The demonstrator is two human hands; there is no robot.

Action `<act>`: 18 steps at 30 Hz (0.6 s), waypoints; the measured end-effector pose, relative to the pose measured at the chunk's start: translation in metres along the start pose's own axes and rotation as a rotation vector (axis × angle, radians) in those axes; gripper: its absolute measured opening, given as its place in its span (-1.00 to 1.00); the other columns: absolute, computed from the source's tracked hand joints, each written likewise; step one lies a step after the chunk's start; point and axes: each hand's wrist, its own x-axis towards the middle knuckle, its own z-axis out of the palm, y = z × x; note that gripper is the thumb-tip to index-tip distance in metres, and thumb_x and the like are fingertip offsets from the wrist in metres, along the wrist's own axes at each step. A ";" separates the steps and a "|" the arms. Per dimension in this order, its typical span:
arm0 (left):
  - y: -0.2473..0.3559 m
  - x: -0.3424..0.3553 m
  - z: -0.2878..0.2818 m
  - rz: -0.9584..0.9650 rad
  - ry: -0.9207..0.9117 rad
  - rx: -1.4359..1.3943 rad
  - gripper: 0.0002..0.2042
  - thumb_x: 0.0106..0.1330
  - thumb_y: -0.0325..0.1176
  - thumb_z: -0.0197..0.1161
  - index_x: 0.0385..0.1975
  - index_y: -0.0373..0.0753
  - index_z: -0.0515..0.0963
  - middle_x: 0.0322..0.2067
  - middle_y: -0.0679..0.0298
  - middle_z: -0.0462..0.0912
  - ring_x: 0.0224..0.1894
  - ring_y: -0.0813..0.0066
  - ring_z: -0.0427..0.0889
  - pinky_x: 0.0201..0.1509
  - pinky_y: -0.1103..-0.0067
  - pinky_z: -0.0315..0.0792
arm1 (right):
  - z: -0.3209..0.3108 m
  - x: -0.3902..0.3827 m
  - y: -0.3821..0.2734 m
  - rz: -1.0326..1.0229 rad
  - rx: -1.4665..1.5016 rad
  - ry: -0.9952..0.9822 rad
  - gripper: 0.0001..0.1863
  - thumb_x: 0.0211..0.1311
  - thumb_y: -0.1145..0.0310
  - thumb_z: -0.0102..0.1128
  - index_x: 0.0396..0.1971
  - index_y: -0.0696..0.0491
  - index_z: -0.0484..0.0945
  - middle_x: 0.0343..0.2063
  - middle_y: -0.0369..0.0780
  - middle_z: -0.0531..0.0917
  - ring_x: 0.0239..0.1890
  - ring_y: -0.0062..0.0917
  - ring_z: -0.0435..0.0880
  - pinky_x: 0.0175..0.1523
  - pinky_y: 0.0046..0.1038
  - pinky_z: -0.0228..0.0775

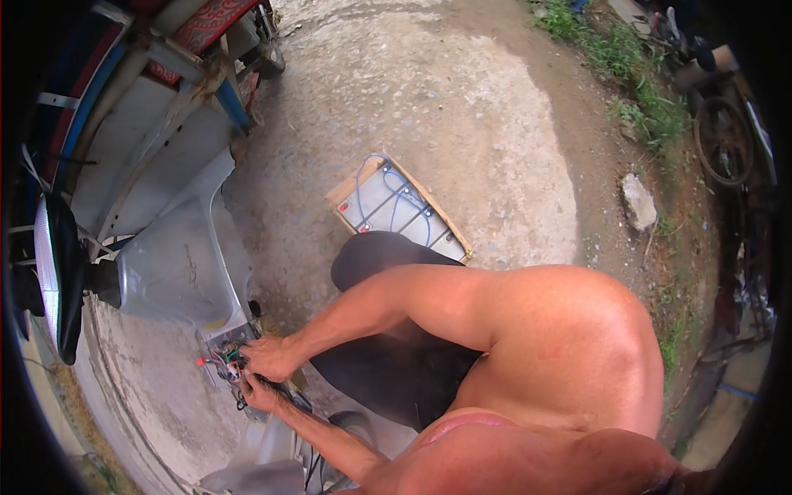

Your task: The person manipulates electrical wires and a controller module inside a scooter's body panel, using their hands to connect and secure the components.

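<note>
Both my hands are at a tangle of thin wires (233,360), green, red, white and black, in an open compartment of a grey electric scooter. My right hand (272,359) reaches in from above, its fingers bent onto the wires. Just below it, my left hand (261,396) pinches at the near side of the same bundle. Which single wire each hand holds is too small to make out. A red connector (201,361) sticks out at the bundle's left. The scooter's clear-grey front shield (177,268) rises beyond the compartment.
A cardboard box (344,191) of grey batteries linked by blue wires stands on the concrete beyond my dark-clad knee (375,256). To the left are a scooter mirror (58,276) and a metal-framed vehicle. A stone (638,202), weeds and a wheel (724,140) lie along the right.
</note>
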 end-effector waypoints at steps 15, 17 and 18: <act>0.010 -0.013 -0.011 -0.009 0.085 0.031 -0.68 0.38 -0.27 0.30 -0.17 -0.50 0.62 -0.27 0.17 0.68 -0.29 0.40 0.58 -0.18 0.47 0.48 | -0.018 0.008 -0.025 0.293 0.308 -0.245 -0.67 -0.02 0.23 0.30 -0.43 0.23 0.69 -0.43 0.06 0.72 -0.27 -0.05 0.73 -0.16 -0.15 0.56; 0.026 -0.011 0.010 -0.011 0.063 0.107 -0.67 0.39 -0.26 0.30 -0.13 -0.49 0.63 -0.25 0.16 0.69 -0.28 0.39 0.60 -0.16 0.46 0.50 | -0.024 0.009 -0.016 0.384 0.329 -0.244 -0.67 -0.04 0.21 0.31 -0.42 0.21 0.70 -0.41 0.04 0.73 -0.27 -0.07 0.73 -0.16 -0.17 0.55; 0.026 -0.008 0.009 -0.036 0.037 0.090 -0.66 0.39 -0.26 0.30 -0.11 -0.51 0.62 -0.24 0.13 0.70 -0.27 0.38 0.61 -0.15 0.47 0.50 | -0.021 0.011 -0.015 0.437 0.344 -0.268 -0.67 -0.05 0.19 0.32 -0.42 0.19 0.70 -0.39 0.03 0.73 -0.26 -0.10 0.73 -0.15 -0.18 0.55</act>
